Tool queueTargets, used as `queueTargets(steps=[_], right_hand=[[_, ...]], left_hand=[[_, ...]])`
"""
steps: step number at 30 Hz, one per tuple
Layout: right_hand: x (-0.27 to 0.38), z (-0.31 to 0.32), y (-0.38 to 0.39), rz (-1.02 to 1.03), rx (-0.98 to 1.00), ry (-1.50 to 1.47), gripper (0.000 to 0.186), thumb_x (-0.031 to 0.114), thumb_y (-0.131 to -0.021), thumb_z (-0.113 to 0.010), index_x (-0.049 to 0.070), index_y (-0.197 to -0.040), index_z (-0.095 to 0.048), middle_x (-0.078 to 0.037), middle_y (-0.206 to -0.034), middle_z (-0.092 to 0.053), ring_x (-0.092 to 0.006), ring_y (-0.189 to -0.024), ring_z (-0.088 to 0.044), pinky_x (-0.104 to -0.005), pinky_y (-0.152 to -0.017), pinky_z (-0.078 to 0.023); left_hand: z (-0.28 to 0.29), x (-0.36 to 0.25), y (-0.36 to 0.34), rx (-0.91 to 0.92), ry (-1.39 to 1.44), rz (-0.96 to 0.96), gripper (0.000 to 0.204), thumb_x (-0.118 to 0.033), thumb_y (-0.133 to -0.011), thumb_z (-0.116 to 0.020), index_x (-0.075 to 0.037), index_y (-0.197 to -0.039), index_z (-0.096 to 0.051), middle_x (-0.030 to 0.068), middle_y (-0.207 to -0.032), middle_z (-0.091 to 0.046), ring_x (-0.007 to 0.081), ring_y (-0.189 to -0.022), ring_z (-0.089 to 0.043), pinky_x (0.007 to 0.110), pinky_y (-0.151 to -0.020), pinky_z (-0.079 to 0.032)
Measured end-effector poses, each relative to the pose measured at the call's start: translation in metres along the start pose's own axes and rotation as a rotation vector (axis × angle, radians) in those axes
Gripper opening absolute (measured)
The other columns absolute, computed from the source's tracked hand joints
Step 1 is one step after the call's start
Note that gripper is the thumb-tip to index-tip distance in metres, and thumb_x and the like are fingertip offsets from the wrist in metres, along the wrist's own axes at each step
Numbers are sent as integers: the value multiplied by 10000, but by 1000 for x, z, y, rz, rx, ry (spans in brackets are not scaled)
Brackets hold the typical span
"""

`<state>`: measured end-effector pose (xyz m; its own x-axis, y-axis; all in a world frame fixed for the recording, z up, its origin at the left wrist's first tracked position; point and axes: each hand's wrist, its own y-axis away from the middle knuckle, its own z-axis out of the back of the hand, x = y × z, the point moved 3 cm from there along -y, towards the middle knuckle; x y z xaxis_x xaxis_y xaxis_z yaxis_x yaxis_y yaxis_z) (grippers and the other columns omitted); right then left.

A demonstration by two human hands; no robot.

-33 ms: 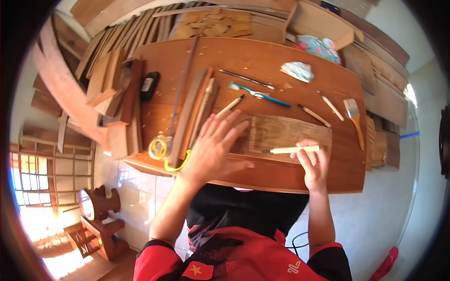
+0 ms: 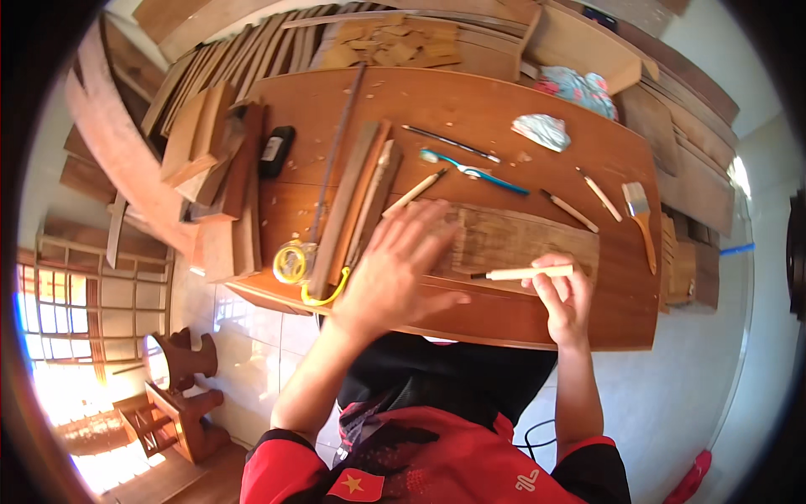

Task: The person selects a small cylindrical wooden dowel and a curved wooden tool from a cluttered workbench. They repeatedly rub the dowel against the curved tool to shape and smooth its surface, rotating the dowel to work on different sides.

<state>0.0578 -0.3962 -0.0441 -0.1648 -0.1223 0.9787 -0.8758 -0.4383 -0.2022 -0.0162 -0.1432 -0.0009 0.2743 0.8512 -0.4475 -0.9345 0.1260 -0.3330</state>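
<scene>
Pale and slim, the tool (image 2: 527, 273) is pinched between thumb and fingers of the right hand (image 2: 570, 302), its dark tip pointing left over the board (image 2: 522, 231) beneath and beyond the grip. I'd firm that pinch and angle the tip clear of the left hand (image 2: 395, 267), spread left of the grip; it hides the board's left end, and whether it presses there I can't tell.

A wooden desk (image 2: 453, 102) with a glossy reddish-brown top stands on a pale, shiny tiled floor (image 2: 260, 340). At left, bright daylight glares through a window (image 2: 60, 309) behind a lattice (image 2: 134, 323), near dark wooden furniture (image 2: 186, 361). Planks (image 2: 693, 172) are stacked at right, beside a plain, pale wall (image 2: 771, 168).
</scene>
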Motion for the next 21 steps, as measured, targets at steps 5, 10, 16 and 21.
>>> queueTargets(steps=[5,10,16,21], right_hand=[[26,-27,-26,222,159,253,164,-5,-943,-717,5,-1098,-664,-103,-1002,-698,-172,-903,-663,-312,-832,-521],[63,-40,-70,221,316,117,92,53,-994,-651,6,-1069,-672,-97,-965,-700,-186,-880,-660,-319,-812,-512],[52,-149,-129,698,593,733,111,25,-924,-685,49,-1023,-729,-77,-955,-686,-278,-865,-661,-410,-774,-548],[-9,-250,-126,992,1015,946,148,116,-905,-652,98,-1003,-761,-13,-1023,-687,-221,-1019,-653,-379,-914,-525]], left_hand=[[-22,-33,-2,-208,216,-88,370,-178,-894,-783,-83,-1241,-698,92,-1103,-735,289,-1006,-705,423,-901,-554],[-13,-30,1,-258,384,98,256,-140,-898,-796,-71,-1138,-741,86,-853,-733,287,-775,-712,414,-743,-569],[7,-24,73,-237,700,249,208,-115,-944,-762,-30,-1131,-736,118,-992,-787,296,-897,-763,383,-831,-591],[26,-20,137,-155,775,457,186,-101,-949,-754,-29,-1121,-749,121,-1054,-793,286,-982,-770,377,-899,-589]])
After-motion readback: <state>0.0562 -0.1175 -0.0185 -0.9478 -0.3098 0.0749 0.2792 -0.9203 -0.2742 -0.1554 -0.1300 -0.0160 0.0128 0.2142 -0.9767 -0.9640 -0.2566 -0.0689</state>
